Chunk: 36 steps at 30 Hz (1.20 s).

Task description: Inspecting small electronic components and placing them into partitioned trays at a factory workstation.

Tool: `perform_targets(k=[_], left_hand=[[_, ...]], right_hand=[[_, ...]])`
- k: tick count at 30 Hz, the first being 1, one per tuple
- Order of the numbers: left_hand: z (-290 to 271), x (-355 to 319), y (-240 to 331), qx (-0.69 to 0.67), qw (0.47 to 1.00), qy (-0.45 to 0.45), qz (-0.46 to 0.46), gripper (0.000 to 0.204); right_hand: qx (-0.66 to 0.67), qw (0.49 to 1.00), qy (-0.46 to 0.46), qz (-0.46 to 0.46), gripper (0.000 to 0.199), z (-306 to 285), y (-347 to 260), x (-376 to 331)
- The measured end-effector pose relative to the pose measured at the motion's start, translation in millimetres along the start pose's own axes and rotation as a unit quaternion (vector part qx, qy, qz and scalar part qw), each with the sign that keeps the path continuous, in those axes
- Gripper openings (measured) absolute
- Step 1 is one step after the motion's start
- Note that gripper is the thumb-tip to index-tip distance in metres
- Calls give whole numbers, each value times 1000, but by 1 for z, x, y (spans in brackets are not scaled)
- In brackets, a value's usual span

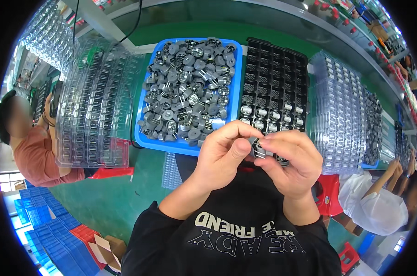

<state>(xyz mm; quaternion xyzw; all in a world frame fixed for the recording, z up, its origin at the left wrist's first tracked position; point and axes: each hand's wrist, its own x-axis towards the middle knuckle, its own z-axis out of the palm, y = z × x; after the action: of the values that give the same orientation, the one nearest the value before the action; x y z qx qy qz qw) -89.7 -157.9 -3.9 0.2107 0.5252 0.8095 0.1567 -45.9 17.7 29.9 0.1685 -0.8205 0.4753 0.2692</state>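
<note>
In front of my chest, both hands meet around a small grey round part [260, 149] with a shiny metallic face. My right hand [295, 158] pinches it between the thumb and fingertips. From the other side, the curled fingers of my left hand [224, 154] reach to the same part, its thumb bent close by; fingers cover some of the part. Just beyond the hands lies a black compartment tray [275, 76], its nearer pockets holding several of these parts, shiny side up. To its left a blue bin [239, 92] is heaped with loose grey parts with metal pins.
Tall stacks of clear plastic trays stand left [96, 106] and right [339, 115] on the green bench. Co-workers sit at left [38, 156] and right [374, 202]. Blue crates [56, 244] and an open cardboard box [107, 253] are on the floor, lower left.
</note>
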Motion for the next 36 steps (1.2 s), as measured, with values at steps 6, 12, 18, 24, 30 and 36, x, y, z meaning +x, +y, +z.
perform_targets(k=[6,12,18,24,30,36], left_hand=[[-7,-3,-7,-47,999,-11,-22,43],[0,0,-10,-83,996,12,-26,38],[-23,11,7,225,973,3,-49,27],[-94,76,34,705,673,220,30,46],[-98,86,27,757,618,207,-43,35],[-98,82,26,765,611,205,-25,33]], right_hand=[[-16,999,-19,-45,31,3,5,3],[16,998,45,43,22,12,6,-4],[2,996,-22,84,14,11,13,13],[-210,959,57,179,11,-16,70,27],[-313,932,-21,183,10,-15,92,20],[-310,937,-62,149,8,-13,103,22]])
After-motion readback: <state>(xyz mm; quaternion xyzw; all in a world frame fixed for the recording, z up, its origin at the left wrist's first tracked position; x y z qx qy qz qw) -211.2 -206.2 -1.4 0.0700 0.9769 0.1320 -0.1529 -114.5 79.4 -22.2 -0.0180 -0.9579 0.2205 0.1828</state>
